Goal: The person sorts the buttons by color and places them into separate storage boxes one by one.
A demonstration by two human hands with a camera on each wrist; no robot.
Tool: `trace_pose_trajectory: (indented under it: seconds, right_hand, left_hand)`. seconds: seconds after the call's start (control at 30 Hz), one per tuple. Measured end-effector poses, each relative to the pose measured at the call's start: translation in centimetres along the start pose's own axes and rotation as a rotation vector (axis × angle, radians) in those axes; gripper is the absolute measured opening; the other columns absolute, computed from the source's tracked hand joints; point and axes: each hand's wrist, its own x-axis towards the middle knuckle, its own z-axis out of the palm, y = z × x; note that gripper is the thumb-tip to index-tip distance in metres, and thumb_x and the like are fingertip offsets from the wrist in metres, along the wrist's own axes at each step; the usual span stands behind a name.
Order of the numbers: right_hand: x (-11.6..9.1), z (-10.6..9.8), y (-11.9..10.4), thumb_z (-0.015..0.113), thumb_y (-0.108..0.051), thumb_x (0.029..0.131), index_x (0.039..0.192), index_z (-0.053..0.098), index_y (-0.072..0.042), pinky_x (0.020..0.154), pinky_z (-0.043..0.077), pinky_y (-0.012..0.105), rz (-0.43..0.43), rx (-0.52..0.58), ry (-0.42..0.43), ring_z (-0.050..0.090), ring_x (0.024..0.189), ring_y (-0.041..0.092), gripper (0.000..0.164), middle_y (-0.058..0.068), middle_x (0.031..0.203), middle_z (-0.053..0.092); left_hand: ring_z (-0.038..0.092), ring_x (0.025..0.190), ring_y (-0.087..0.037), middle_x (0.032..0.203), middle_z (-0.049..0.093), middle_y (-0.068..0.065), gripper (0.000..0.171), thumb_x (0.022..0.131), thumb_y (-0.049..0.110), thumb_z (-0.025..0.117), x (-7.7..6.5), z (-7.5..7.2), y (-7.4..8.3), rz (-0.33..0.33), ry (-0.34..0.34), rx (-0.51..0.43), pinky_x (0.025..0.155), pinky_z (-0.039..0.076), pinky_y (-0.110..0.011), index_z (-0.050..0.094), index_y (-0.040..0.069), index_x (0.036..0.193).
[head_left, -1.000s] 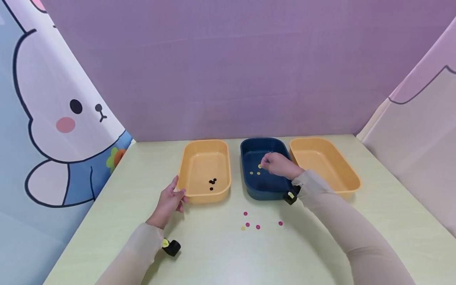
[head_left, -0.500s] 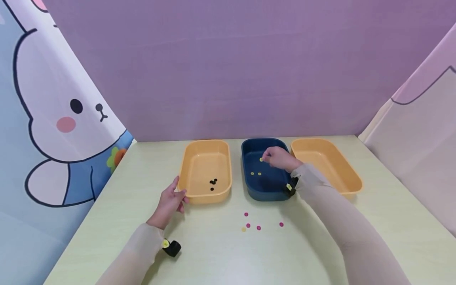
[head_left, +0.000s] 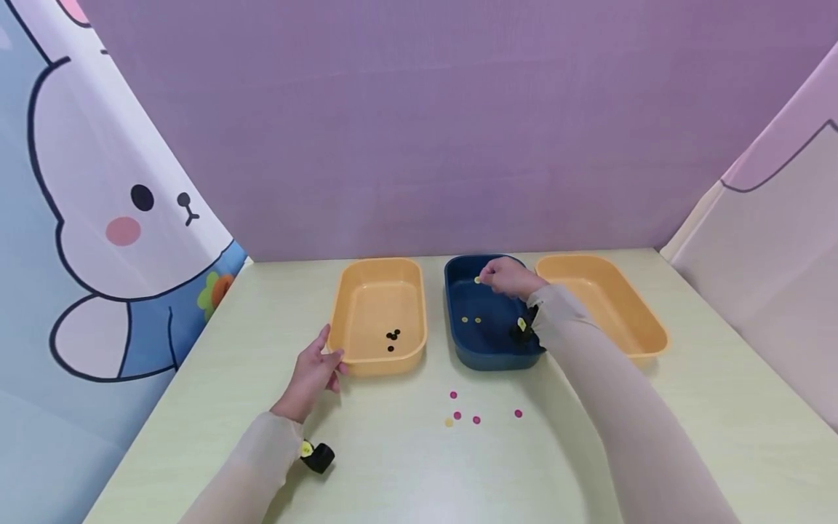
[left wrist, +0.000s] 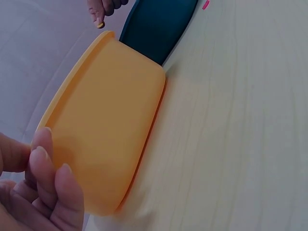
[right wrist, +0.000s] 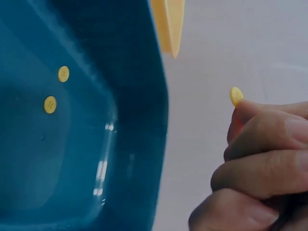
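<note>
My right hand point(head_left: 511, 276) is raised over the far part of the dark blue tray point(head_left: 494, 360). Its thumb and finger pinch a yellow button point(right wrist: 236, 96), which juts out from the fingertips in the right wrist view. Two other yellow buttons point(right wrist: 50, 104) lie apart on the blue tray's floor. At the near left corner of the left yellow tray point(head_left: 382, 366), my left hand point(head_left: 310, 375) holds the rim, as the left wrist view point(left wrist: 43, 178) also shows the fingers against the outer wall. Several black buttons point(head_left: 393, 335) lie inside that tray.
Another yellow tray point(head_left: 609, 306) stands slanted just right of the blue one. On the table in front lie several magenta buttons point(head_left: 476, 420) and one pale yellow button point(head_left: 449, 422). A purple cloth backdrop point(head_left: 419, 131) rises behind the table.
My right hand has moved toward the far end of the blue tray and higher in view, still pinching the yellow button. The left hand stays at its tray corner.
</note>
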Motion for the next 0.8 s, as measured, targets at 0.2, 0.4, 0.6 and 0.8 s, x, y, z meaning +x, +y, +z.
trace_pose_trajectory:
  seconds: [0.2,0.4,0.6,0.8]
  right_hand:
    - [0.8,0.3,0.5,0.046,-0.013,0.101,0.11,0.057,0.002,0.05,0.032,0.026,-0.017,-0.018,0.016,0.035,0.049,0.013,0.021,0.0,0.065,0.043]
    - [1.2,0.6,0.8,0.046,-0.013,0.101,0.11,0.057,0.002,0.054,0.036,0.027,-0.007,-0.046,0.03,0.041,0.057,0.015,0.021,0.003,0.075,0.048]
    - [1.6,0.8,1.1,0.045,-0.012,0.102,0.113,0.057,0.003,0.059,0.038,0.027,0.016,-0.051,0.023,0.044,0.065,0.018,0.022,0.006,0.083,0.05]
    - [1.9,1.4,1.3,0.043,-0.011,0.102,0.111,0.057,0.003,0.057,0.037,0.027,0.026,-0.042,0.01,0.042,0.062,0.018,0.021,0.006,0.082,0.049]
  left_hand:
    - [0.045,0.044,-0.009,0.066,0.058,0.001,0.065,0.1,0.007,0.045,0.0,0.0,0.0,0.002,-0.002,-0.001,0.047,0.046,-0.022,0.009,0.009,0.154]
    - [0.045,0.044,-0.009,0.065,0.058,0.001,0.065,0.1,0.007,0.046,0.1,-0.1,0.0,0.004,-0.002,-0.007,0.046,0.046,-0.022,0.01,0.01,0.155]
    - [0.045,0.043,-0.009,0.064,0.059,0.001,0.066,0.1,0.007,0.046,0.0,-0.1,0.2,0.015,-0.003,-0.016,0.045,0.045,-0.022,0.009,0.01,0.155]
    - [0.045,0.043,-0.008,0.064,0.059,0.002,0.065,0.1,0.006,0.045,-0.1,-0.2,0.1,0.011,0.004,-0.015,0.045,0.045,-0.022,0.01,0.01,0.154]
